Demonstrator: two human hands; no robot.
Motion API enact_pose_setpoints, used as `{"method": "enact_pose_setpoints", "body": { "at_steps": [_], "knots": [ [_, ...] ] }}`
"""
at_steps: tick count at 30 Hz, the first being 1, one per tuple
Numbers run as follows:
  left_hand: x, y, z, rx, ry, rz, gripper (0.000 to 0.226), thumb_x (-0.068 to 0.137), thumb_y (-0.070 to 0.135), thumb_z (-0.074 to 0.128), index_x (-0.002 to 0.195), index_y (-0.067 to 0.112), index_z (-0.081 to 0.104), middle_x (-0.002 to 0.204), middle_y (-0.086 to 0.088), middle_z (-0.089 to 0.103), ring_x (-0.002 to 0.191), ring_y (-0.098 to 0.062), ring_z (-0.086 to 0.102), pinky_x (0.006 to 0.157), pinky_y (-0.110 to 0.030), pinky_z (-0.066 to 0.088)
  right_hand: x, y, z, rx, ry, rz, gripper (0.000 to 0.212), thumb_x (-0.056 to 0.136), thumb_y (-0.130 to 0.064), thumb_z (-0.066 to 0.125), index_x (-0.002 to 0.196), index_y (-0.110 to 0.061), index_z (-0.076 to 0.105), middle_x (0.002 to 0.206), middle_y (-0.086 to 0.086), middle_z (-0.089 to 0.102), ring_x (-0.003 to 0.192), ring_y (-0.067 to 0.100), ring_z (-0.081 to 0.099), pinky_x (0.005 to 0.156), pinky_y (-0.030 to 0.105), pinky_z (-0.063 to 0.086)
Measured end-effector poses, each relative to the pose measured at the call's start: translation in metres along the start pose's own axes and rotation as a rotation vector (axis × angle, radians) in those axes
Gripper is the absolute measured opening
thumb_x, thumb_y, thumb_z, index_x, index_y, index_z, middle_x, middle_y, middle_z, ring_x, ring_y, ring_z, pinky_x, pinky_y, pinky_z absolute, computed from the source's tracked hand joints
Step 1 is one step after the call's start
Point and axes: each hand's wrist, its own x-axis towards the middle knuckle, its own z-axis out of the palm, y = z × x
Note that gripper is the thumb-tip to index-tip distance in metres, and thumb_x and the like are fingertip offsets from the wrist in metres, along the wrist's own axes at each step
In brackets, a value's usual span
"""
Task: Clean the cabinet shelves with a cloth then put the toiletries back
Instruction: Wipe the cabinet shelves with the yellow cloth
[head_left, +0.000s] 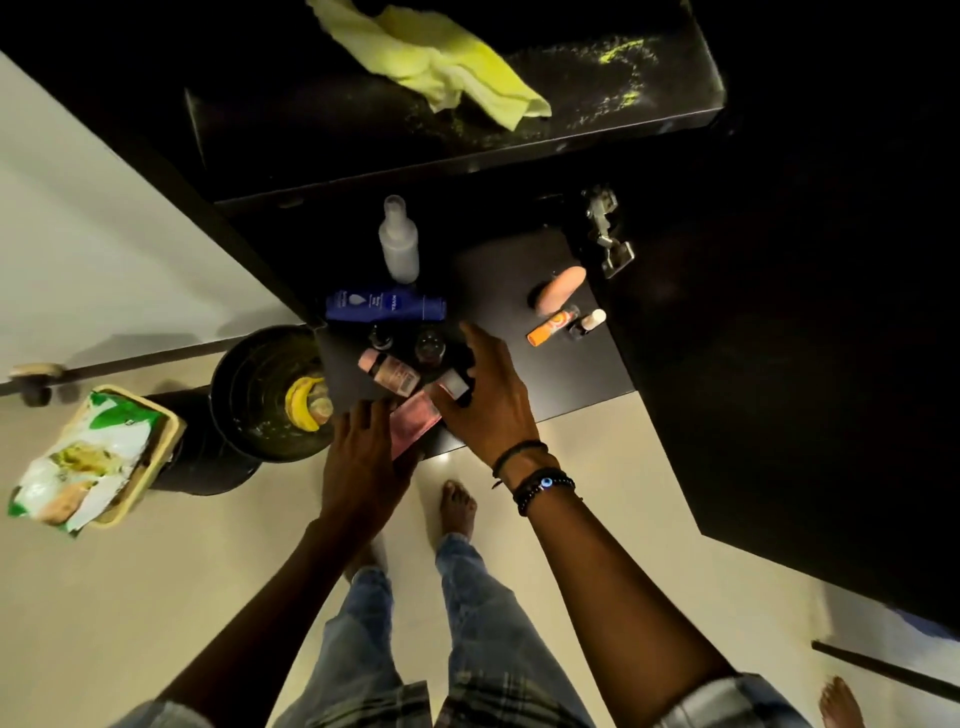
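A yellow-green cloth (441, 62) lies crumpled on the dusty upper shelf (597, 98) of the dark cabinet. The lower shelf (519, 280) holds toiletries: a clear spray bottle (399, 241), a blue Nivea bottle (384, 305) on its side, a pink roll-on (389, 371), two small dark jars (429, 345), a peach tube (558, 288), an orange stick (550, 326) and a small white-capped bottle (589, 322). At the shelf's front edge my left hand (363, 467) grips a pink bottle (413, 423). My right hand (488, 395) closes over its white cap (453, 383).
A black bin (260, 395) with a banana peel stands left of the cabinet. Beside it a green-white packet (88, 462) sits in a beige tray. A metal door hinge (608, 234) sticks out at the shelf's right. My bare feet stand on the pale floor (597, 493).
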Motion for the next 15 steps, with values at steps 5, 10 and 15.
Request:
{"method": "enact_pose_setpoints", "body": {
  "at_steps": [5, 10, 15],
  "knots": [
    [0.009, 0.001, 0.002, 0.059, -0.009, -0.003, 0.064, 0.074, 0.027, 0.076, 0.128, 0.008, 0.047, 0.123, -0.017, 0.052, 0.109, -0.034, 0.051, 0.086, -0.041, 0.048, 0.02, -0.012, 0.009, -0.029, -0.044, -0.06, 0.059, 0.084, -0.027, 0.067, 0.137, -0.017, 0.043, 0.137, 0.009, 0.049, 0.124, 0.028, 0.049, 0.101, 0.043, 0.046],
    [0.01, 0.01, 0.001, 0.02, -0.008, 0.021, 0.06, 0.075, 0.02, 0.075, 0.126, 0.003, 0.048, 0.117, -0.02, 0.055, 0.104, -0.035, 0.053, 0.083, -0.04, 0.047, 0.023, -0.014, 0.003, 0.02, 0.018, -0.039, 0.041, 0.085, -0.019, 0.068, 0.124, -0.012, 0.056, 0.122, 0.01, 0.061, 0.108, 0.026, 0.061, 0.093, 0.041, 0.053],
    [0.016, 0.026, 0.009, -0.021, -0.035, 0.007, 0.07, 0.077, 0.028, 0.073, 0.135, 0.007, 0.039, 0.129, -0.02, 0.049, 0.113, -0.035, 0.05, 0.087, -0.043, 0.047, 0.007, 0.005, -0.032, 0.046, 0.28, 0.029, 0.033, 0.08, -0.023, 0.073, 0.111, -0.02, 0.061, 0.105, 0.003, 0.067, 0.088, 0.02, 0.067, 0.079, 0.038, 0.058]
  ]
}}
